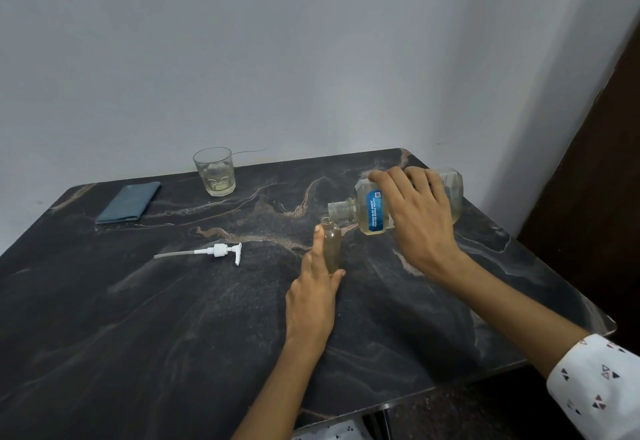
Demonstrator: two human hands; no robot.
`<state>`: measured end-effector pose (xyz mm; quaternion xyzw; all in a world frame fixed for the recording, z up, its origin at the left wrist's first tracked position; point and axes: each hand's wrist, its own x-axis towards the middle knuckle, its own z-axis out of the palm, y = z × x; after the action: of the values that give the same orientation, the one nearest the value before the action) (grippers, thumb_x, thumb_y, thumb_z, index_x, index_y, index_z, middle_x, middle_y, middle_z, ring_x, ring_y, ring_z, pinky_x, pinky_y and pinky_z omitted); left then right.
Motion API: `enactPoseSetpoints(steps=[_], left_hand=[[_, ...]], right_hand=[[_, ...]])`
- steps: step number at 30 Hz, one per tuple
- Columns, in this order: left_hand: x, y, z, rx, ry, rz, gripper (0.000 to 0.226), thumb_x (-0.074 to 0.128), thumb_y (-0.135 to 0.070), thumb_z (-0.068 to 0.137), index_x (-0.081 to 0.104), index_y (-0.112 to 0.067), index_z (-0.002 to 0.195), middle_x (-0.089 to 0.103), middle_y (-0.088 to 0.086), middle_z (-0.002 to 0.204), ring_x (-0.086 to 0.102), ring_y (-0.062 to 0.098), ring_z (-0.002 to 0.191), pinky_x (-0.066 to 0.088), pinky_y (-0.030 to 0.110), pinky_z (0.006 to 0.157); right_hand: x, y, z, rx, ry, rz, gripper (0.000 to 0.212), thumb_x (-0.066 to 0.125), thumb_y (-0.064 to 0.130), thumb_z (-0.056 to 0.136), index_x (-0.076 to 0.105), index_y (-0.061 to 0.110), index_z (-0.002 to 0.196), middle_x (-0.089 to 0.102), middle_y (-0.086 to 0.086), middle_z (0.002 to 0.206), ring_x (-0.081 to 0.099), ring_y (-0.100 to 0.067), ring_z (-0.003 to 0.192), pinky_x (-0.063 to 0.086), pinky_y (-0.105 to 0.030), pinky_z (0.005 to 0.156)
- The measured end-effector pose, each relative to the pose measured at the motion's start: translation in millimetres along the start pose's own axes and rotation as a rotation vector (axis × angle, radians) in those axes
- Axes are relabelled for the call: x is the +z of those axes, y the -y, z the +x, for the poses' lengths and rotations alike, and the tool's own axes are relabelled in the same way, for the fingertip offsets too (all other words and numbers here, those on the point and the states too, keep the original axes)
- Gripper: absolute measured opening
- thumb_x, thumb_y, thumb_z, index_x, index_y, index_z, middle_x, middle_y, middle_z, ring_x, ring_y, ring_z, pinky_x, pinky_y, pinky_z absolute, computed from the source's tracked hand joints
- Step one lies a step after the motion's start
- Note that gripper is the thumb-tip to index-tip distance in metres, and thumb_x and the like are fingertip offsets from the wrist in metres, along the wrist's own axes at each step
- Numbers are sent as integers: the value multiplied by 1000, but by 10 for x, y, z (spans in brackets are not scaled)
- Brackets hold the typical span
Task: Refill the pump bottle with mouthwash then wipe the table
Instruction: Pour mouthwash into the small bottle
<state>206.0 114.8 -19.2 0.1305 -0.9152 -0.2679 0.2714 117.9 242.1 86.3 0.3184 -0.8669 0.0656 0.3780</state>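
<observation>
Right now the small clear plastic pump bottle point(331, 244) stands upright on the dark marble-patterned table point(173, 318), a little right of its middle, with its neck uncapped and a pale yellowish liquid inside. The left hand point(313, 295) grips it from the near side, the forefinger lying straight up along the bottle's left side and the thumb curled round the lower right. Just to the right, the right hand point(417, 217) holds the large clear mouthwash bottle with the blue label point(377, 209) from above, fingers wrapped over its body, and has it tipped on its side so that the open mouth points left and sits just above the small bottle's neck. Whether liquid is running between them is too fine to tell. The white pump head with its long dip tube point(211, 251) lies flat on the table to the left of the small bottle, well apart from it. Farther back and left, a folded grey-blue cloth point(130, 202) lies near the far edge, and a clear glass tumbler point(214, 172) with a little pale liquid stands to its right. A white patterned sleeve point(599, 384) covers the right forearm at the near right.
</observation>
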Motion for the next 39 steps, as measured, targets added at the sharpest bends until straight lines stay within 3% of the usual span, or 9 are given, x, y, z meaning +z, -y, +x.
enactPoseSetpoints(steps=[17,25,34,39], left_hand=[[23,20,-5,14,-11,1,102,55,-39,90,-41,-56,120,47,8,139,65,24,90,52,38,73],[10,11,-9,5,-7,10,99,54,-39,91,-39,-54,121,48,8,138,65,24,91,52,39,74],[-2,3,-9,-5,-3,1,97,57,-36,90,-33,-53,124,47,6,138,65,28,93,51,42,75],[-24,-13,-14,-7,15,-9,97,55,-36,91,-35,-55,122,46,6,139,64,28,96,52,44,78]], right_hand=[[10,-5,6,-3,28,-31,79,88,4,47,58,12,119,61,-9,109,54,-30,102,40,-39,92],[128,-15,-44,78,-59,-6,84,87,1,45,55,14,121,60,-7,108,53,-26,97,41,-37,87],[232,55,-70,425,-133,539,79,83,13,60,42,20,127,51,3,119,44,-14,106,21,-24,92],[263,132,-173,605,-164,833,81,82,16,59,37,26,124,47,10,117,48,-13,110,43,-42,98]])
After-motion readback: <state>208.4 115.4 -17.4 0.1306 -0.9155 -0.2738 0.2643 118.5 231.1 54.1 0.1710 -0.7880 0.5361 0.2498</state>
